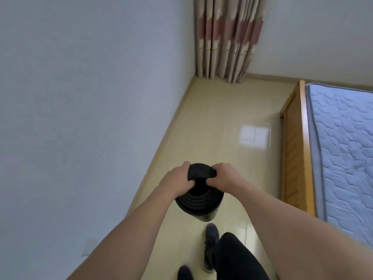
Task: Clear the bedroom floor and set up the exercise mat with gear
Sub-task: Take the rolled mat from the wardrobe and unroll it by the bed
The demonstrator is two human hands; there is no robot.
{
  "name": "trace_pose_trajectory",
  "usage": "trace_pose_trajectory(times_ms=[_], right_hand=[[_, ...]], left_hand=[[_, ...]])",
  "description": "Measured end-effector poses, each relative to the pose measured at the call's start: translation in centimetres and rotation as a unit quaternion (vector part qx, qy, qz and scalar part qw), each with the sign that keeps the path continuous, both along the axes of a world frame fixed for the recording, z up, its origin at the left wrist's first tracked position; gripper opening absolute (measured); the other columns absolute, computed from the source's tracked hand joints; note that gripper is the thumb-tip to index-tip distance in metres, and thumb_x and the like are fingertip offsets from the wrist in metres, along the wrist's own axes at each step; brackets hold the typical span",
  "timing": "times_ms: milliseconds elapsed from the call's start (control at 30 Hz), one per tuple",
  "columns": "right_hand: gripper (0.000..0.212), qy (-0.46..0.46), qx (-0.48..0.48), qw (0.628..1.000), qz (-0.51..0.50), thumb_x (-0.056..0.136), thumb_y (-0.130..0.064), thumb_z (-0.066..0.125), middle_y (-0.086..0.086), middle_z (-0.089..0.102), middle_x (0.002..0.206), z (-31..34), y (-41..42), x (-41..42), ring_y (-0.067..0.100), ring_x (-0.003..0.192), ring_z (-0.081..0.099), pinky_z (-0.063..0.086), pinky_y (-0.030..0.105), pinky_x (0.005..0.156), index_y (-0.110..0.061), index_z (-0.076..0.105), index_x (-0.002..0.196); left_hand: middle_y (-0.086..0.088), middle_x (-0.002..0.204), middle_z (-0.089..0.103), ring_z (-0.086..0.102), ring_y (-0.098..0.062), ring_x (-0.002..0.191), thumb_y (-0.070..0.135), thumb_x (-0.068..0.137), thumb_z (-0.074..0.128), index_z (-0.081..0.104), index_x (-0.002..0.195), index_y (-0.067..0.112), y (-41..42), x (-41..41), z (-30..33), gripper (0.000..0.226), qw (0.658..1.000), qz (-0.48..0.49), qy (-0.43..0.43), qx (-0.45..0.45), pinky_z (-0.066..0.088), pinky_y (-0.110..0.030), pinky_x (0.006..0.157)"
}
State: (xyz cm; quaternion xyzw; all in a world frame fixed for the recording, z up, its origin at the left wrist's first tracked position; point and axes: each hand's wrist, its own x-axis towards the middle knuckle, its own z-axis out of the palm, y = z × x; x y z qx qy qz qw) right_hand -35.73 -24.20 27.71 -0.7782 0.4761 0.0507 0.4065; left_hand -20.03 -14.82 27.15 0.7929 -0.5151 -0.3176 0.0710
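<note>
Nearest: two dark shoes (211, 247) and a black trouser leg (238, 259) at bottom centre, standing on the beige tile floor (218, 118).

Both forearms reach forward and converge on a black rolled mat (198, 205). Roll is upright, seen end-on from above, coil rings visible, lower end blurred so floor contact can't be told. It sits just ahead of the shoes, closer to the left wall than to the bed.

Left hand (177, 178) grips the loose outer flap of the mat at its left side; right hand (223, 174) grips the same flap at its right side. Fingers (219, 165) on both hands curl over the flap edge, thumbs under, pinching it. Flap is lifted above the coil and bowed between the two hands. Wrists roughly level, backs of hands up.

Open room: a floor strip runs forward from the mat to the far corner. Left edge is a plain pale wall (90, 98) with a low skirting along its base. Right edge is a wooden bed frame (292, 154) with a blue quilted mattress (343, 148) on top; frame corner juts toward the strip partway along. Bright window reflection on the tiles near that corner.

Far end: striped red and beige curtain (226, 37) hangs to the floor in the corner, with wall to its right.
</note>
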Motion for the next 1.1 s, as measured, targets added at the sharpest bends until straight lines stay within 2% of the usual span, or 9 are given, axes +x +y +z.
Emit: trace_pose_trajectory(times_ms=[167, 300, 467, 767, 933, 1100], right_hand=[[0.018, 0.009, 0.01, 0.999, -0.042, 0.071, -0.026, 0.066, 0.006, 0.067, 0.079, -2.2, -12.3, 2.5, 0.025, 0.075, 0.065, 0.051, 0.03, 0.061, -0.011, 0.066, 0.081], [0.015, 0.011, 0.005, 0.998, -0.057, 0.07, -0.025, 0.066, 0.006, 0.067, 0.079, -1.4, -22.7, 3.9, 0.024, 0.075, 0.065, 0.051, 0.03, 0.061, -0.013, 0.065, 0.079], [0.012, 0.006, -0.011, 0.996, -0.084, 0.07, -0.024, 0.066, 0.005, 0.064, 0.075, 1.0, -35.2, 5.6, 0.023, 0.071, 0.062, 0.045, 0.026, 0.053, -0.013, 0.062, 0.075], [0.02, 0.033, -0.028, 0.996, -0.072, 0.074, -0.024, 0.067, 0.009, 0.065, 0.081, 1.2, -55.5, 10.5, 0.025, 0.072, 0.06, 0.044, 0.026, 0.055, -0.006, 0.065, 0.085], [0.015, 0.059, -0.03, 0.995, -0.079, 0.076, -0.022, 0.064, 0.005, 0.058, 0.069, 1.8, -67.3, 14.0, 0.022, 0.062, 0.053, 0.037, 0.025, 0.048, -0.008, 0.062, 0.076], [0.019, 0.066, -0.059, 0.992, -0.085, 0.076, -0.026, 0.065, 0.008, 0.066, 0.076, 3.0, -79.5, 16.2, 0.025, 0.07, 0.062, 0.042, 0.026, 0.051, -0.008, 0.066, 0.083]], left_hand=[[-0.005, 0.109, 0.062, 0.062, -0.028, 0.096, 0.033, 0.086, 0.058, 0.044, 0.121, 0.022, -13.6, 2.7, -1.8, 0.039, 1.0, -0.019, 0.002, 0.009, 0.054, -0.043, 0.081], [-0.01, 0.119, 0.054, 0.06, -0.033, 0.099, 0.03, 0.091, 0.055, 0.039, 0.123, 0.016, -24.5, 3.7, -1.3, 0.038, 0.998, -0.039, -0.033, 0.022, 0.052, -0.045, 0.083], [-0.01, 0.124, 0.049, 0.059, -0.034, 0.101, 0.027, 0.094, 0.052, 0.036, 0.128, 0.014, -37.9, 5.2, 0.8, 0.04, 0.998, -0.045, -0.043, 0.002, 0.052, -0.045, 0.082], [-0.011, 0.129, 0.045, 0.06, -0.036, 0.101, 0.023, 0.095, 0.05, 0.033, 0.132, 0.013, -57.9, 9.5, -0.3, 0.042, 0.999, -0.031, -0.022, -0.017, 0.05, -0.043, 0.077], [-0.01, 0.13, 0.044, 0.059, -0.034, 0.099, 0.02, 0.095, 0.048, 0.033, 0.134, 0.012, -70.8, 13.2, -0.3, 0.042, 0.998, -0.052, -0.016, -0.015, 0.045, -0.04, 0.072], [-0.009, 0.137, 0.04, 0.058, -0.034, 0.106, 0.026, 0.096, 0.05, 0.028, 0.142, 0.017, -82.4, 15.8, 1.5, 0.051, 0.998, -0.053, 0.019, -0.022, 0.051, -0.045, 0.087]])
